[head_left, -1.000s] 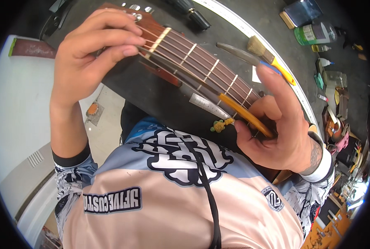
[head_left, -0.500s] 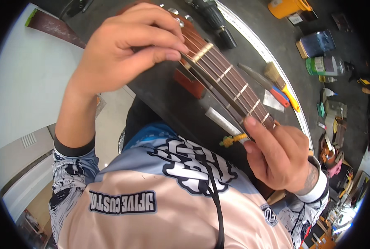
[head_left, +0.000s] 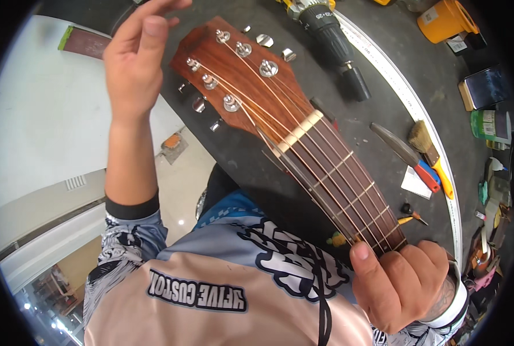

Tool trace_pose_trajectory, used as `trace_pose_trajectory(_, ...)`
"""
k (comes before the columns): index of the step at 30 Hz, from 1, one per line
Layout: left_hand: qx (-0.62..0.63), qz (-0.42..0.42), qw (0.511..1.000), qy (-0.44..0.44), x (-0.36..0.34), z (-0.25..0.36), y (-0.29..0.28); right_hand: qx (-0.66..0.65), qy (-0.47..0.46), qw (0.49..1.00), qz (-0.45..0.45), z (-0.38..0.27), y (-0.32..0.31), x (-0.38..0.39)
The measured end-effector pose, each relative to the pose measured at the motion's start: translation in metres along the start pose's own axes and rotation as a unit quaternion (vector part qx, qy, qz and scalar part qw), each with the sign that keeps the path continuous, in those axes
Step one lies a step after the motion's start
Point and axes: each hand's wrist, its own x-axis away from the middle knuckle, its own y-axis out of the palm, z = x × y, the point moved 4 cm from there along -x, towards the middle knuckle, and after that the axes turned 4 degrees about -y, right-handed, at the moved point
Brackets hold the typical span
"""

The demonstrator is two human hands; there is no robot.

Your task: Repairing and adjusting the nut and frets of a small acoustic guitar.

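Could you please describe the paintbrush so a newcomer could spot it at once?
Right of the guitar neck, a white strip curves across the dark table. The yellow-handled paintbrush lies along it, next to a red-and-blue-handled tool; its tan bristles set it apart.

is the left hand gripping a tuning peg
No, the left hand is raised beside the guitar headstock, apart from the tuning pegs.

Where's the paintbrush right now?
In the head view, the paintbrush lies on the picture's right, beyond the guitar neck, between the red-and-blue-handled tool and the curving white strip.
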Motion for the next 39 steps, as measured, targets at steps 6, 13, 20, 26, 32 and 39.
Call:
trace_pose_trajectory(6, 0.084, -0.012, 0.979, -0.186, 0.006, -0.038, 0.015, -0.012, 0.000, 1.000, 0.001, 0.005, 0.000, 0.007)
trace_pose_trajectory(13, 0.308, -0.113, 0.925, -0.191, 0.013, -0.044, 0.031, -0.023, 0.010, 1.000, -0.005, 0.004, -0.001, 0.008)
trace_pose_trajectory(20, 0.274, -0.115, 0.939, -0.172, 0.017, -0.038, 0.037, -0.033, 0.018, 0.999, -0.032, 0.004, -0.004, 0.002)
trace_pose_trajectory(26, 0.275, -0.122, 0.939, -0.165, 0.018, -0.040, 0.036, -0.048, 0.008, 0.997, -0.057, 0.007, -0.005, -0.005)
trace_pose_trajectory(32, 0.280, -0.134, 0.937, -0.161, 0.015, -0.040, 0.037, -0.045, 0.010, 0.998, -0.045, 0.007, 0.000, -0.011)
trace_pose_trajectory(39, 0.295, -0.120, 0.934, -0.165, 0.016, -0.041, 0.038, -0.055, 0.031, 0.997, -0.050, 0.005, -0.005, -0.007)
